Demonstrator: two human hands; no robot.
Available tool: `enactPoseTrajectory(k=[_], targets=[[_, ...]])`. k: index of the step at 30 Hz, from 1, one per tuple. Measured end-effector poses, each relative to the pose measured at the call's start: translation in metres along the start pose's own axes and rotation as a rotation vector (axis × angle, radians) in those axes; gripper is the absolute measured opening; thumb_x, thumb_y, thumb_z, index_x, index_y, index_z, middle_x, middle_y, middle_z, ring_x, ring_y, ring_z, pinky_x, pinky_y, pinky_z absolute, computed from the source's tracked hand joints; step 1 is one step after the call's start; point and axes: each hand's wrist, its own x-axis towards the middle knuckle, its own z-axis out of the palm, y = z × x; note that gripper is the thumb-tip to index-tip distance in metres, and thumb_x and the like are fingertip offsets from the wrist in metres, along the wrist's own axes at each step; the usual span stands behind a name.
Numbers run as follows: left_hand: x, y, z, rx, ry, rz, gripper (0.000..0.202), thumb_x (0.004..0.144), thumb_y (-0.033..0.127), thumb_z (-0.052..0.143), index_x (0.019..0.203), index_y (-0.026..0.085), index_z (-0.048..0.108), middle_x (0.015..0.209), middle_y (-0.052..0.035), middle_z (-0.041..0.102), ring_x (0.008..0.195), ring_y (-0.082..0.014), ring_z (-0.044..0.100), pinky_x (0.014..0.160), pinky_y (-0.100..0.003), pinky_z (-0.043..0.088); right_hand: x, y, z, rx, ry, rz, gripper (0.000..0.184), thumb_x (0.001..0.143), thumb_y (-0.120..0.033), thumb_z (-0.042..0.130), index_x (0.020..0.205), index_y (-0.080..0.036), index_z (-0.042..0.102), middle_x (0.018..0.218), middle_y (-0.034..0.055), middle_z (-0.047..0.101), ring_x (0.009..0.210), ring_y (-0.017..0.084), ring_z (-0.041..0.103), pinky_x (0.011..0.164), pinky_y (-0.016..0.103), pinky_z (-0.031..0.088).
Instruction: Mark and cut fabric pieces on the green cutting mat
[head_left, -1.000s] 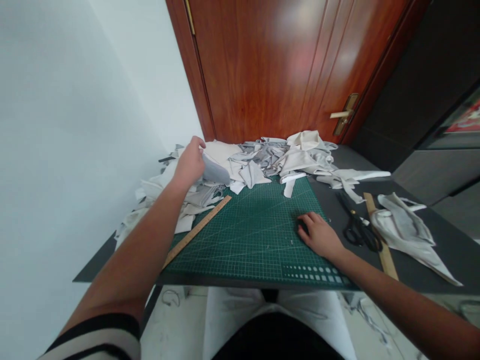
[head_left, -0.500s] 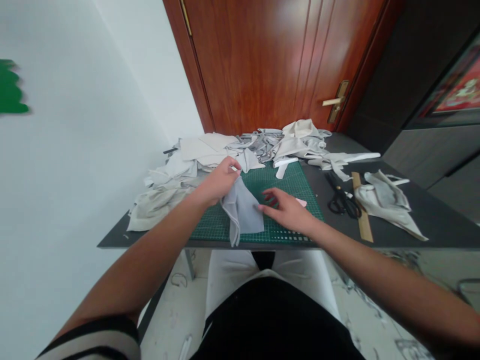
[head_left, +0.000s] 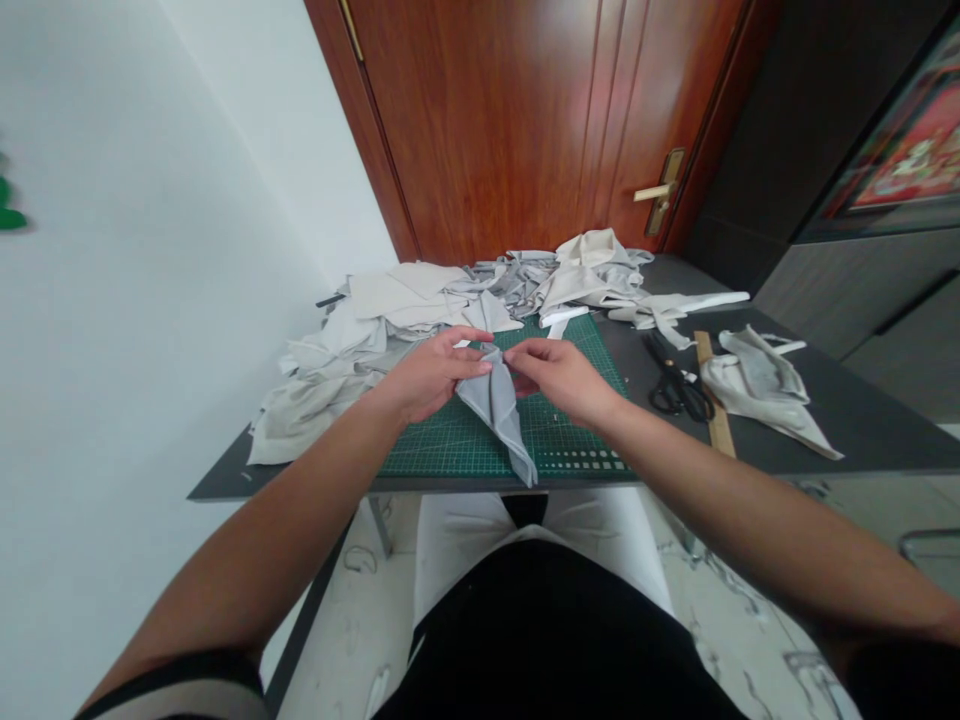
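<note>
A folded piece of grey fabric [head_left: 496,400] hangs between my hands above the green cutting mat [head_left: 435,440]. My left hand [head_left: 439,372] grips its upper left edge between thumb and fingers. At the top right corner, my right hand [head_left: 553,375] pinches the cloth with its fingertips. The fabric's lower end tapers down to the mat's front edge. Just behind my hands lies another grey piece [head_left: 489,312], at the edge of the fabric heap.
Heaped pale fabric pieces [head_left: 405,295] line the back and left of the dark table [head_left: 757,420]. To the right lie black scissors [head_left: 679,390], a wooden ruler [head_left: 716,410] and a crumpled cloth piece [head_left: 765,380]. A wooden door [head_left: 525,130] stands behind.
My right hand has moved up and left from beside the cloth to pinch its top. The fabric has turned and narrowed, its lower end now further right. The view has shifted slightly.
</note>
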Motion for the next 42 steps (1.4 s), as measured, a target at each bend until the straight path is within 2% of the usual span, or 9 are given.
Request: enactPoseTrajectory(k=[2,6,12,17,24,29,33,38,42], targets=[[0.000,-0.003,0.002,0.020,-0.004,0.037,0.043,0.069,0.012,0.085,0.108,0.017,0.068,0.085,-0.0027,0.074,0.076,-0.0148,0.071,0.071,-0.026,0.051,-0.002,-0.001,0.003,0.090,-0.029,0.046,0.038,0.073,-0.053,0.081,0.085,-0.020,0.067,0.078,0.0004,0.066,0.070,0.015,0.059,0.064,0.028,0.051],[-0.002,-0.002,0.003,0.048,-0.022,0.057,0.043,0.069,0.008,0.083,0.109,0.016,0.072,0.093,-0.0045,0.076,0.079,-0.0123,0.070,0.071,-0.023,0.049,-0.001,0.000,0.006,0.125,-0.028,0.004,0.048,0.058,-0.048,0.092,0.087,-0.019,0.067,0.077,-0.0011,0.067,0.068,0.013,0.057,0.062,0.026,0.045],[-0.002,0.004,-0.002,0.064,-0.066,0.000,0.047,0.065,0.006,0.085,0.109,0.016,0.071,0.094,-0.0055,0.077,0.077,-0.0114,0.070,0.068,-0.022,0.047,-0.001,-0.003,0.002,0.085,0.005,0.000,0.046,0.058,-0.051,0.091,0.083,-0.016,0.075,0.077,0.0009,0.069,0.068,0.012,0.056,0.062,0.027,0.044],[-0.001,0.003,-0.008,0.098,-0.082,-0.022,0.044,0.067,0.011,0.087,0.107,0.015,0.069,0.077,-0.0026,0.074,0.068,-0.0106,0.067,0.064,-0.022,0.047,-0.002,-0.005,-0.001,0.146,0.010,0.016,0.043,0.056,-0.048,0.092,0.080,-0.016,0.076,0.072,0.0002,0.068,0.066,0.013,0.057,0.062,0.027,0.046],[-0.003,0.002,-0.007,0.066,-0.149,-0.033,0.067,0.070,0.013,0.087,0.127,0.023,0.055,0.080,0.0009,0.072,0.072,-0.0138,0.070,0.068,-0.026,0.051,-0.003,-0.011,-0.007,0.240,0.035,0.055,0.043,0.054,-0.042,0.094,0.078,-0.018,0.069,0.075,-0.0009,0.067,0.070,0.013,0.060,0.064,0.027,0.049],[-0.001,-0.001,-0.004,0.020,-0.155,0.007,0.044,0.065,0.014,0.091,0.089,0.021,0.054,0.072,0.0049,0.067,0.064,-0.0095,0.065,0.061,-0.020,0.049,-0.003,-0.013,-0.005,0.249,0.046,0.022,0.050,0.053,-0.047,0.095,0.075,-0.020,0.059,0.070,-0.0042,0.060,0.069,0.012,0.056,0.063,0.026,0.046],[0.003,-0.001,-0.007,0.020,-0.097,0.062,0.039,0.064,0.020,0.093,0.084,0.018,0.059,0.067,0.0046,0.065,0.060,-0.0082,0.062,0.056,-0.018,0.046,0.000,-0.010,-0.010,0.255,0.058,-0.015,0.051,0.054,-0.050,0.094,0.075,-0.021,0.057,0.068,-0.0058,0.054,0.064,0.011,0.049,0.060,0.025,0.040],[0.005,0.006,-0.026,0.062,0.032,0.133,0.041,0.058,0.027,0.096,0.084,0.018,0.065,0.069,0.0018,0.068,0.062,-0.0108,0.064,0.059,-0.021,0.048,0.009,-0.012,-0.031,0.157,0.090,-0.058,0.045,0.060,-0.048,0.089,0.083,-0.022,0.061,0.069,-0.0058,0.053,0.059,0.011,0.043,0.055,0.026,0.033],[0.004,0.016,-0.062,0.301,0.155,0.115,0.035,0.059,0.025,0.093,0.084,0.017,0.071,0.057,0.0043,0.058,0.050,-0.0082,0.054,0.046,-0.019,0.035,0.016,-0.024,-0.063,-0.116,0.145,-0.142,0.032,0.069,-0.043,0.083,0.085,-0.019,0.067,0.072,-0.0027,0.058,0.060,0.011,0.044,0.056,0.027,0.031]])
